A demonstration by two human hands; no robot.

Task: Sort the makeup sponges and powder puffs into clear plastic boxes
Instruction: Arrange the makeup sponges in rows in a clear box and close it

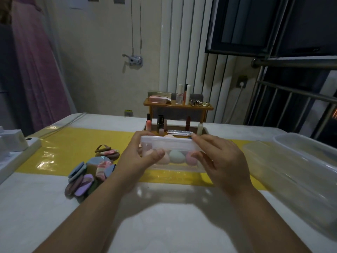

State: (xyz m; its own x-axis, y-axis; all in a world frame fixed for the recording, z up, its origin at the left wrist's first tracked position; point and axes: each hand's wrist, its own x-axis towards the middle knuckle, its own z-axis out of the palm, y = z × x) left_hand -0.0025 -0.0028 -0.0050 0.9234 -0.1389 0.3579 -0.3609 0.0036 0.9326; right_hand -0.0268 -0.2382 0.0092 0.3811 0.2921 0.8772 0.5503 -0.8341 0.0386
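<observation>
box [171,146] mid-desk | left hand [140,158], right hand [223,161]: fingers clamped on its lidded ends | risk: lid pressed crooked, pops, sponges [175,156] spill | puffs [91,172] unsorted, left side

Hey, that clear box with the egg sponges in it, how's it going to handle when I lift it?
Probably light: the clear box is small and holds only a few foam egg sponges. Its glossy walls may be slippery, so gripping both ends seems wise. The rounded sponges could roll inside if it tilts.
</observation>
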